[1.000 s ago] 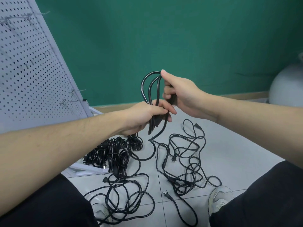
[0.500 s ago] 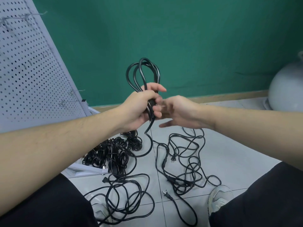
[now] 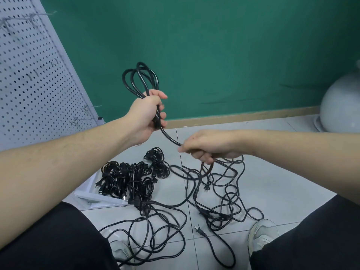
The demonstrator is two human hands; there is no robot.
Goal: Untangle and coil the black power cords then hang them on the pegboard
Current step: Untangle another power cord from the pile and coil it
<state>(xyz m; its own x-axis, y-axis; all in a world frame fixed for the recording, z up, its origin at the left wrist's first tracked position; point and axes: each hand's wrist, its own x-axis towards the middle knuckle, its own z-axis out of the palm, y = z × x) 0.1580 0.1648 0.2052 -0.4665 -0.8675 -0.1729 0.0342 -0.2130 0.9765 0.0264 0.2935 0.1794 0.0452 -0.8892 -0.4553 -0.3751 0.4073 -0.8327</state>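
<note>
So roughly halfway, going by what's on the floor. A cord (image 3: pixel 140 78) is being coiled right now: a few loops are clenched in the left hand (image 3: pixel 145 115), sticking up above the fist in a teardrop shape, and the tail runs down to the right hand (image 3: pixel 204 146), where it's pinched between curled fingers. That hand is motion-blurred, so exactly how the cord is fed through it can't really be made out.

Done so far: a pile of coiled bundles (image 3: pixel 132 178) is stacked on the tiles just below the left forearm, next to a white base (image 3: pixel 91 199) of what looks like the pegboard stand. Nothing can be seen hung on the pegboard (image 3: pixel 35 71) yet; its wire hooks (image 3: pixel 81 119) look bare in the part that's in view.

Left to do: a loose tangle (image 3: pixel 220 195) is still spread between the knees, a plug (image 3: pixel 199 230) is lying free near the right shoe (image 3: pixel 263 232), and then all the hanging.

Material-wise, the cords are smooth round black rubbery jacket, a bit glossy, springy enough that the loops hold open instead of flopping. The pegboard is pale grey perforated sheet, tilted back. Floor is glossy light tile with thin grout lines, wall is matte green.
</note>
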